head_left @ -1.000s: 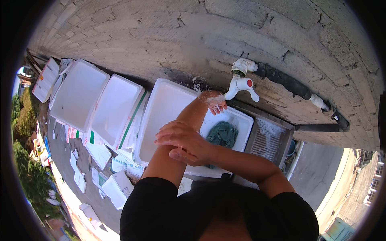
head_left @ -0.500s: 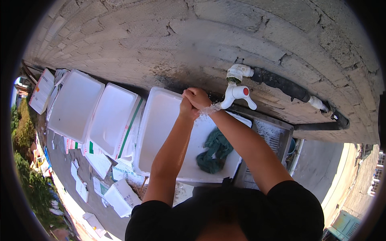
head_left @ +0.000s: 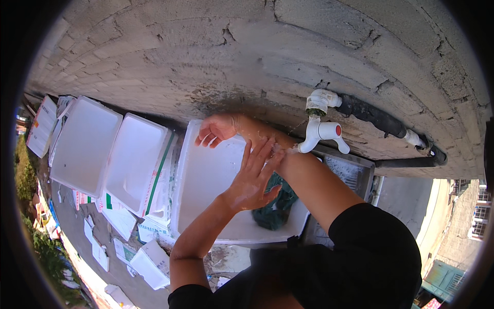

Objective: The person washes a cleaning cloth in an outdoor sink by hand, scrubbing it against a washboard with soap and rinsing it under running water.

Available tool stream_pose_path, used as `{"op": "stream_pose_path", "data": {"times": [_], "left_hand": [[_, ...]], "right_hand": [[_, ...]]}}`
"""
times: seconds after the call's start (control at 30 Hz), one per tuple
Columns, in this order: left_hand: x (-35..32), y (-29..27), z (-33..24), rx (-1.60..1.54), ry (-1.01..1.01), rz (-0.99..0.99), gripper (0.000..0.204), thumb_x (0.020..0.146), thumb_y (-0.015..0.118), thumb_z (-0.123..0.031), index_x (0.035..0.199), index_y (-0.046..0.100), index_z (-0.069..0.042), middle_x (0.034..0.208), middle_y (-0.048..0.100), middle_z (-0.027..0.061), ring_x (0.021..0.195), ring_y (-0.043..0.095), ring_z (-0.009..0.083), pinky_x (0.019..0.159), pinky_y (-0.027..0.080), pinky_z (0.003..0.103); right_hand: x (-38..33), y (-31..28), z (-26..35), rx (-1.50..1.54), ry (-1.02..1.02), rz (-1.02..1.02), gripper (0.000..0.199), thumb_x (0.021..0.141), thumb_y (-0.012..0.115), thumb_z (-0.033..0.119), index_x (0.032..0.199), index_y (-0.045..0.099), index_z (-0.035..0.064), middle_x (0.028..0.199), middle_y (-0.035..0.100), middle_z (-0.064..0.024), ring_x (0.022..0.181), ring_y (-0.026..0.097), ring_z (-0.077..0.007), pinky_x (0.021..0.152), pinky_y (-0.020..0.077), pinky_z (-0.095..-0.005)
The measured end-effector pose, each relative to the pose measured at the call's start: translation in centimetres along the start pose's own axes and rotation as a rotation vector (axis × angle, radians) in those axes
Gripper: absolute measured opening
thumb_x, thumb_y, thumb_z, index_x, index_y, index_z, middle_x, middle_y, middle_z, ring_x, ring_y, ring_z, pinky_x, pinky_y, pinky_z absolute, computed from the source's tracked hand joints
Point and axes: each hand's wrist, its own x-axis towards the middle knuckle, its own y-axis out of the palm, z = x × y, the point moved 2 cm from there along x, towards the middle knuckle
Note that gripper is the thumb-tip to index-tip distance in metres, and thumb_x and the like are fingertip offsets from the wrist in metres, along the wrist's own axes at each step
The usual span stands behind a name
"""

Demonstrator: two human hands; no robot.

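Observation:
A white plastic tap [head_left: 320, 131] with a red dot sticks out of the rough concrete wall [head_left: 247, 56]. My right forearm passes under its spout, where water splashes. My right hand [head_left: 216, 129] reaches left over the white foam box [head_left: 206, 180], its fingers spread and holding nothing. My left hand [head_left: 253, 175] lies flat on my right forearm next to the spout, fingers apart and pointing up. A dark green cloth [head_left: 278, 208] lies in the box below my arms, partly hidden by them.
Two more white foam boxes [head_left: 139, 159] [head_left: 85, 147] stand in a row to the left along the wall. A black pipe [head_left: 378, 118] runs right from the tap. A metal grate [head_left: 350, 175] sits right of the box. Scattered paper and cartons [head_left: 149, 262] lie on the ground.
Both hands were clasped together at the tap. Now my right hand has stretched out to the left and my left hand has slid down onto my right forearm.

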Motion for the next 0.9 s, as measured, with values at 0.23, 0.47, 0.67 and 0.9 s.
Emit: {"op": "stream_pose_path", "data": {"times": [0.23, 0.47, 0.67, 0.9], "left_hand": [[4.3, 1.5, -0.5, -0.020, 0.486, 0.059, 0.082, 0.059, 0.074, -0.043, 0.129, 0.044, -0.012, 0.122, 0.050, 0.0131, 0.112, 0.048, 0.0327, 0.100, 0.033, 0.047], [5.5, 2.5, 3.9, 0.079, 0.431, 0.100, 0.077, 0.056, 0.071, -0.057, 0.118, 0.053, -0.013, 0.110, 0.054, 0.0088, 0.098, 0.054, 0.0284, 0.085, 0.042, 0.040], [5.0, 2.9, 5.2, 0.233, 0.188, 0.354, 0.076, 0.059, 0.073, -0.053, 0.120, 0.051, -0.014, 0.112, 0.054, 0.0064, 0.100, 0.054, 0.0262, 0.089, 0.040, 0.039], [1.6, 2.6, 7.5, 0.373, -0.165, 0.127, 0.072, 0.069, 0.074, -0.033, 0.130, 0.042, -0.012, 0.123, 0.050, 0.0096, 0.119, 0.043, 0.0265, 0.104, 0.030, 0.041]], "right_hand": [[4.9, 2.8, -3.0, -0.119, 0.196, 0.131, 0.030, 0.088, 0.049, 0.027, 0.092, 0.064, 0.0007, 0.106, 0.063, -0.0164, 0.087, 0.061, -0.0237, 0.078, 0.0491, -0.0397], [0.1, 3.8, -2.7, -0.117, 0.118, -0.014, 0.027, 0.087, 0.051, 0.026, 0.089, 0.063, 0.0022, 0.097, 0.064, -0.0138, 0.085, 0.059, -0.0227, 0.077, 0.0484, -0.0379], [-4.1, 3.2, -4.6, -0.010, -0.020, -0.632, 0.023, 0.085, 0.055, 0.024, 0.089, 0.061, 0.0021, 0.093, 0.063, -0.0100, 0.073, 0.058, -0.0163, 0.069, 0.0490, -0.0322], [-12.3, 1.9, -7.4, 0.316, -0.446, -0.578, 0.017, 0.084, 0.054, 0.019, 0.094, 0.060, 0.0058, 0.092, 0.062, -0.0075, 0.085, 0.060, -0.0189, 0.073, 0.0502, -0.0345]]}}
